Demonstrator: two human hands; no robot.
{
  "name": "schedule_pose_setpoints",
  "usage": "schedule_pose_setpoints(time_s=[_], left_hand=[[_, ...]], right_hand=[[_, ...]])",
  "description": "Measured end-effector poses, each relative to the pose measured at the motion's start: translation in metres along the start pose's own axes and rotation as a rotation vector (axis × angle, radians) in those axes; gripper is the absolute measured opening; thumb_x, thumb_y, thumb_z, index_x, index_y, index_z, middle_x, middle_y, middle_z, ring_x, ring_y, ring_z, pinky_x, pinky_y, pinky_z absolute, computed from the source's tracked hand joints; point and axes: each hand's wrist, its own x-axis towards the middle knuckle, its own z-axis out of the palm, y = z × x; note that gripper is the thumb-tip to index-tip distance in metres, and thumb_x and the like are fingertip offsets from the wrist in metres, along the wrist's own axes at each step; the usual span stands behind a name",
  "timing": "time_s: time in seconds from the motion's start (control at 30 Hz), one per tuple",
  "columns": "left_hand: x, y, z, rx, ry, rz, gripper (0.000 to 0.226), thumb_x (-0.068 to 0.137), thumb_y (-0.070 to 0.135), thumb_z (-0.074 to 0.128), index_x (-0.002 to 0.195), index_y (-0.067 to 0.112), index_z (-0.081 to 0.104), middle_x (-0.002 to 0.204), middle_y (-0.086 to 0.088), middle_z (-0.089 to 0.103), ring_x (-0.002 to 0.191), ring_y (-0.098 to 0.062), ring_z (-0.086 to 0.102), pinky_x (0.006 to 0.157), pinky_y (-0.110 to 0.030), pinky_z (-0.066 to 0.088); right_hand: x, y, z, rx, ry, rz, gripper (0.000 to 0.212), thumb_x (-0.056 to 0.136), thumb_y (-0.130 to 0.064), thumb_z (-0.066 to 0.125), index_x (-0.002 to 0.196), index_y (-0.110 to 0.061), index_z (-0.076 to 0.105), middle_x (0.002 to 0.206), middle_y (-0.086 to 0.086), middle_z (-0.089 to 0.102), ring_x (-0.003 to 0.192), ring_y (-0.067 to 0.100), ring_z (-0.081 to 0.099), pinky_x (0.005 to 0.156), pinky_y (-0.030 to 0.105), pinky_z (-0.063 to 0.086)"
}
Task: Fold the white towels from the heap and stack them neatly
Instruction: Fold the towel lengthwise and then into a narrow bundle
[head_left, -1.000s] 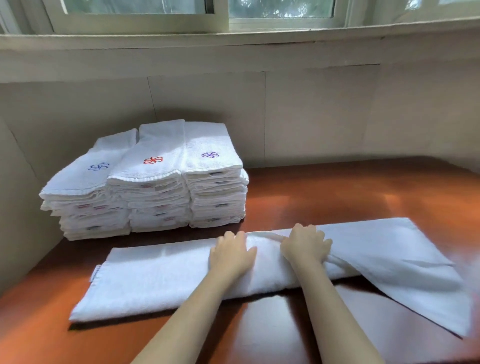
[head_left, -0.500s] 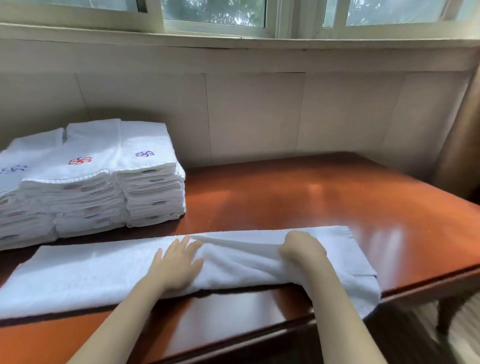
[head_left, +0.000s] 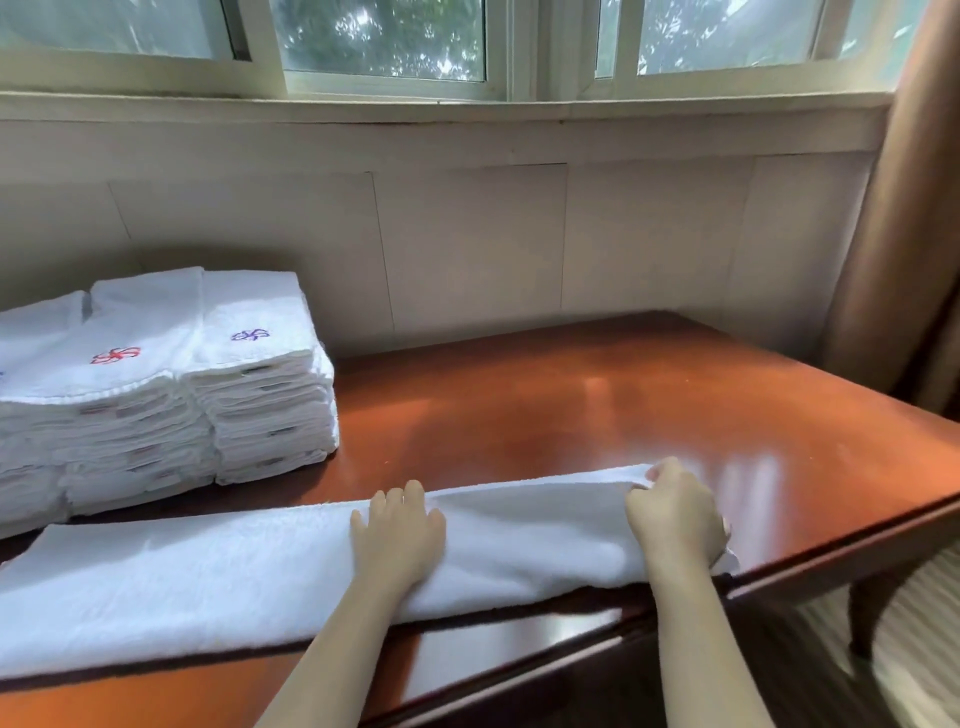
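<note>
White terry towel (head_left: 234, 577), folded into a long band, lying flat across the near part of the red-brown wooden table (head_left: 571, 415). Long axis left to right, climbing slightly away toward the right; left end out of view, right end close to the table's front edge, with one small corner of cloth reaching that edge. Left hand (head_left: 400, 535) flat on the band near the middle of its visible length, fingers straight and slightly spread, pressing the cloth down. Right hand (head_left: 675, 514) at the right end, fingers curled, pinching the far corner of that end. Nearer hand to the free end, then: the right; the left placed as anchor and probable fold line. Likely next move: right end lifted and carried leftward along the band's own axis, over or up to the pressing hand. Open room for that sweep: bare table behind the band as far as the wall (head_left: 467, 234), nothing standing on the path. At the left rear, stacks of folded towels (head_left: 156, 395), their front foot just beside the band's far edge. Main hazard judged: the near edge of the table, so little margin for the right end to slip over.
</note>
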Motion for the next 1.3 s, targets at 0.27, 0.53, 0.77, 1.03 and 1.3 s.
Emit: schedule_pose_setpoints(time_s=[0.27, 0.53, 0.77, 1.03, 1.3], left_hand=[[0.013, -0.009, 0.012, -0.03, 0.146, 0.041, 0.022, 0.097, 0.037, 0.034, 0.113, 0.033, 0.049, 0.114, 0.01, 0.054, 0.114, -0.015, 0.047, 0.092, -0.035, 0.033], [0.03, -0.006, 0.011, -0.247, 0.117, 0.242, 0.01, 0.093, 0.016, 0.053, 0.091, 0.023, 0.06, 0.095, 0.006, 0.056, 0.097, -0.021, 0.053, 0.084, -0.034, 0.041], [0.033, -0.008, 0.012, -0.308, 0.147, 0.21, 0.017, 0.095, 0.014, 0.045, 0.083, 0.026, 0.046, 0.082, 0.008, 0.058, 0.082, -0.021, 0.054, 0.071, -0.034, 0.038], [0.035, 0.002, 0.019, -0.185, 0.236, 0.122, 0.018, 0.093, 0.009, 0.042, 0.086, 0.025, 0.042, 0.074, 0.01, 0.05, 0.075, -0.02, 0.046, 0.068, -0.031, 0.032], [0.038, 0.014, 0.023, 0.058, 0.282, 0.058, 0.019, 0.089, 0.011, 0.05, 0.094, 0.029, 0.047, 0.087, 0.01, 0.046, 0.084, -0.016, 0.045, 0.069, -0.026, 0.026]], right_hand=[[0.047, 0.024, 0.009, 0.031, 0.048, 0.143, 0.032, 0.09, -0.011, 0.051, 0.122, -0.013, 0.051, 0.111, 0.016, 0.065, 0.105, 0.032, 0.057, 0.098, 0.038, 0.031], [0.064, 0.038, 0.018, -0.058, -0.114, 0.102, 0.029, 0.086, -0.021, 0.056, 0.114, -0.02, 0.06, 0.112, 0.004, 0.065, 0.111, 0.027, 0.054, 0.096, 0.037, 0.03], [0.067, 0.039, 0.018, -0.077, 0.015, 0.042, 0.015, 0.088, -0.014, 0.057, 0.097, -0.014, 0.069, 0.105, 0.009, 0.068, 0.102, 0.031, 0.057, 0.093, 0.036, 0.038], [0.074, 0.032, 0.035, -0.116, 0.01, 0.067, 0.016, 0.096, -0.016, 0.048, 0.104, -0.01, 0.061, 0.112, 0.015, 0.058, 0.095, 0.036, 0.055, 0.076, 0.034, 0.037], [0.074, 0.025, 0.039, -0.285, 0.047, 0.069, 0.017, 0.093, -0.012, 0.049, 0.109, -0.008, 0.049, 0.118, 0.017, 0.053, 0.111, 0.036, 0.05, 0.096, 0.04, 0.032]])
